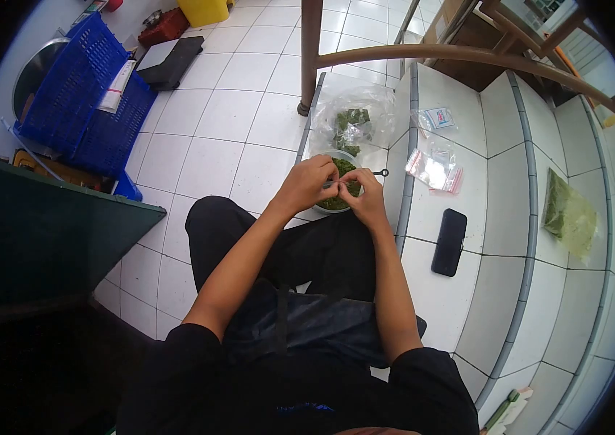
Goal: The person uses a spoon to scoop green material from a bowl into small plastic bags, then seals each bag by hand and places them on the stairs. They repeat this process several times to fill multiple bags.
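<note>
Green shredded plant matter [334,204] sits in a round white bowl [337,153], on white tile just ahead of a seated person in black. Left hand [312,183] is over the bowl's left side, thumb and fingers drawn together in a pinch; right hand [363,191] does the same over its right side, fingertips meeting or nearly so above the green stuff. Anything caught between them is too small to make out from where I stand. Just beyond the bowl: clear plastic bag [380,105] with more green clumps [351,125] inside. Right beside the bowl, small dark ring-ended piece [385,172] pokes out past the right hand. Further right of the bowl, one step over: clear bags with red edging [434,172], a packet with a blue label [439,118] farther off, and a dark phone [449,243] lying flat nearer the person. Well right of the bowl, on a further step, another bag [568,214] holding green material. Well left of the bowl: blue crates [108,109], black case [169,63] beside them. Beyond the bowl, slightly left, brown rail post [311,58] stands on the floor.
</note>
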### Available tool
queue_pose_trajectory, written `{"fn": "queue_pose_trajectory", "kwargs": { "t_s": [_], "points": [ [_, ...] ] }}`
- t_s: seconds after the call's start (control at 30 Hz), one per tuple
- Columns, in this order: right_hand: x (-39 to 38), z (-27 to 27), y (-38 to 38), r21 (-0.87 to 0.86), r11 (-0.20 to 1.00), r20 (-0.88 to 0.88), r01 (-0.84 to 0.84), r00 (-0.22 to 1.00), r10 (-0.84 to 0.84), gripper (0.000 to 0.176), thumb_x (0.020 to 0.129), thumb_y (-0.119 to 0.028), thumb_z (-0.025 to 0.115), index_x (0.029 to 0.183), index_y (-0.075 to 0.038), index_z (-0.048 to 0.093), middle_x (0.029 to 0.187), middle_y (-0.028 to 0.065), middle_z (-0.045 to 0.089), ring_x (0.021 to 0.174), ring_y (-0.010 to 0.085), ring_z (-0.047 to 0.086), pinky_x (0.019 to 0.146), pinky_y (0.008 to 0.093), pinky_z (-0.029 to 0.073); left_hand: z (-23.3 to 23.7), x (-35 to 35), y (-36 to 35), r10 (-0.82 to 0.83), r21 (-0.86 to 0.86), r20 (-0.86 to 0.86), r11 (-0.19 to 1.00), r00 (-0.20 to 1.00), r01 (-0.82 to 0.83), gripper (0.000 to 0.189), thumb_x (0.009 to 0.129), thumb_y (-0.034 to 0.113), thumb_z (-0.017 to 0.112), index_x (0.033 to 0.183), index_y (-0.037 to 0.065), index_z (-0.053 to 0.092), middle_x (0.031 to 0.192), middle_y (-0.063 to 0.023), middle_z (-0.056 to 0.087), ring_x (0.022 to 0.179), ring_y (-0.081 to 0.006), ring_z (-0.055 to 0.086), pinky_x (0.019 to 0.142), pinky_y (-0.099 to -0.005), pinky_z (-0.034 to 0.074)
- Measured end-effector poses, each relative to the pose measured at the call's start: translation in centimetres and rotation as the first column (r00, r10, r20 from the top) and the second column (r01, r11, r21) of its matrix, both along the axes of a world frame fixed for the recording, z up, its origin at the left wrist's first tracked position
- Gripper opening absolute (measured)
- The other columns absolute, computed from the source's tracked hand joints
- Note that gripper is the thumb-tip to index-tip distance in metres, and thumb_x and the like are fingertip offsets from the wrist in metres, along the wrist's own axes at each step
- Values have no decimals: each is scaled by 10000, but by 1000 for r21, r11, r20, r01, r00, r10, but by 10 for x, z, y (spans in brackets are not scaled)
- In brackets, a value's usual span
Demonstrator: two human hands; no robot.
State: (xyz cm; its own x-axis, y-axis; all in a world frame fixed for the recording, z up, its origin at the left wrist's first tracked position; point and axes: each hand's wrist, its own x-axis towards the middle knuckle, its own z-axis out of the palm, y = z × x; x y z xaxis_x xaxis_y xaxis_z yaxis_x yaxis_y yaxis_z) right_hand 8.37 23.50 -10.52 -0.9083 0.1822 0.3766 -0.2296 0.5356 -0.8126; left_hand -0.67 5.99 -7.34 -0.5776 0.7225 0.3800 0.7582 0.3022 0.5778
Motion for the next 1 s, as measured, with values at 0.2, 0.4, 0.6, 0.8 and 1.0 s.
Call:
{"fn": "queue_pose_trajectory", "kwargs": {
  "t_s": [0.2, 0.4, 0.6, 0.8, 1.0],
  "points": [
    [0, -5, 5, -27, 998, -1, 50, 999, -50, 138, 824, -40, 769, 932, -21, 684, 900, 81, 676, 844, 203, 623, 731, 315, 492, 4, -2, 1, 3, 37, 38, 999, 999, -4, 148, 815, 139, 771, 871, 51, 666, 900, -79, 646, 850, -275, 668, 737, -386, 545],
    [0, -1, 7, -20, 1000, -38, -5, 999, 5, 148, 802, -67, 776, 912, -33, 683, 908, 94, 679, 878, 258, 636, 781, 359, 514, 4, 0, -1, -34, 50, 26, 998, 999, 32, 125, 824, 123, 765, 882, 57, 676, 897, -71, 656, 860, -266, 678, 735, -386, 548],
    [2, -2, 11, -70, 996, -11, 54, 998, -54, 141, 801, -46, 774, 920, -37, 700, 929, 84, 698, 895, 233, 634, 772, 343, 513, 10, -1, -1, 11, 36, 99, 999, 995, -15, 135, 826, 113, 767, 915, 55, 683, 912, -79, 658, 857, -271, 680, 736, -385, 550],
    [2, -1, 11, -56, 998, -52, -24, 998, 21, 155, 805, -41, 777, 948, -43, 716, 960, 70, 718, 893, 212, 632, 766, 325, 502, 8, 4, 1, -22, 80, 80, 997, 997, 15, 131, 839, 115, 772, 910, 55, 679, 914, -79, 654, 850, -272, 676, 734, -385, 547],
    [2, -2, 15, -120, 993, -41, -12, 999, 7, 141, 823, -34, 765, 957, -44, 723, 973, 65, 727, 942, 211, 646, 793, 320, 501, 15, 0, -1, -17, 73, 95, 997, 995, 10, 144, 839, 124, 794, 908, 58, 686, 916, -82, 654, 887, -284, 673, 759, -393, 544]
  ]
}}
